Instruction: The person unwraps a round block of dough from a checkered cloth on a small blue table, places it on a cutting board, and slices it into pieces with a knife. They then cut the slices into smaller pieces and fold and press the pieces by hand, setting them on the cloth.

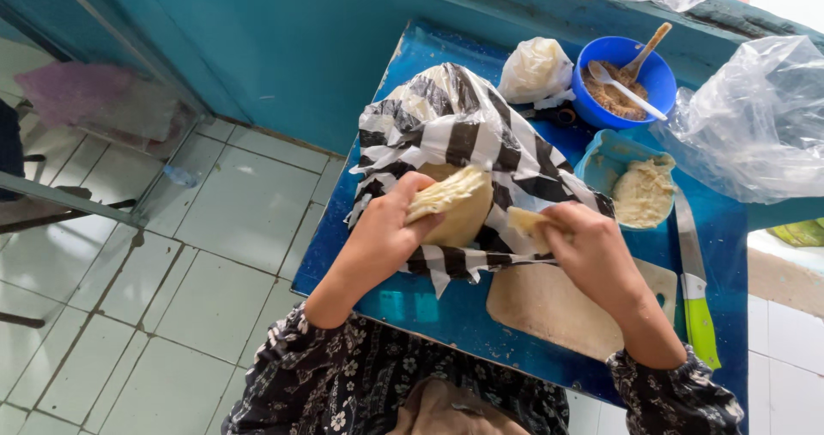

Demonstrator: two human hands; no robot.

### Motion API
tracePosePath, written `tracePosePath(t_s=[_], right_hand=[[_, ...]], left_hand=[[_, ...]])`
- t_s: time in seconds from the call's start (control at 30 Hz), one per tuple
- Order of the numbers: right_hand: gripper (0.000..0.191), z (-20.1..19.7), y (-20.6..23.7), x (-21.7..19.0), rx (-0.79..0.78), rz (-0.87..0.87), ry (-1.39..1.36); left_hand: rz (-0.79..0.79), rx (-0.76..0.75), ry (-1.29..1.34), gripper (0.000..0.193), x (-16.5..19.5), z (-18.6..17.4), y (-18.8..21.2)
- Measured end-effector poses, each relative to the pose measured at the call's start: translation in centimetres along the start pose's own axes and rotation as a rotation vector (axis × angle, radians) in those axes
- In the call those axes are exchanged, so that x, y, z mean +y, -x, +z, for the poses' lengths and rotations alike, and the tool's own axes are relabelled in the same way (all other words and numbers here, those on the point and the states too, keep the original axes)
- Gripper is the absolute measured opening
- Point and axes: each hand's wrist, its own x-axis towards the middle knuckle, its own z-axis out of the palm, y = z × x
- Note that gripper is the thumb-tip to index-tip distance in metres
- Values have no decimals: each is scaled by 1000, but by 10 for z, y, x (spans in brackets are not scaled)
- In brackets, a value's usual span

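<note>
head view — striped bag (pixel 463 134), blue bowl (pixel 622 79), knife (pixel 695 289)

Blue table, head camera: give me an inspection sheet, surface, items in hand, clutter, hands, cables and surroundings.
Surface: blue table, wooden cutting board under the right wrist.
Job's things: striped bag holding pale dough.
Clutter: blue bowl with two spoons, light-blue tub, knife, clear bags.
Grippers: left hand grips a dough stack; right hand pinches a piece.
Cables: nothing seen.
Surroundings: teal wall, tiled floor.
</note>
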Motion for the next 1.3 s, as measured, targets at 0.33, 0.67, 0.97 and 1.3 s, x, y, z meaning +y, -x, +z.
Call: tracePosePath(t_s=[0.33, 0.67, 0.97, 1.3], right_hand=[[13, 27, -2, -9, -448, 80, 508], [10, 7, 3, -32, -272, 29, 537], [36, 52, -26, -90, -132, -466, 233], [19, 35, 2, -62, 147, -391, 123]], left_hand=[[162, 203, 775, 32, -16, -23, 3], [184, 280, 1194, 54, -13, -69, 22], [68, 288, 1356, 55, -16, -61, 21], [-15, 131, 1336, 49, -18, -10, 31]])
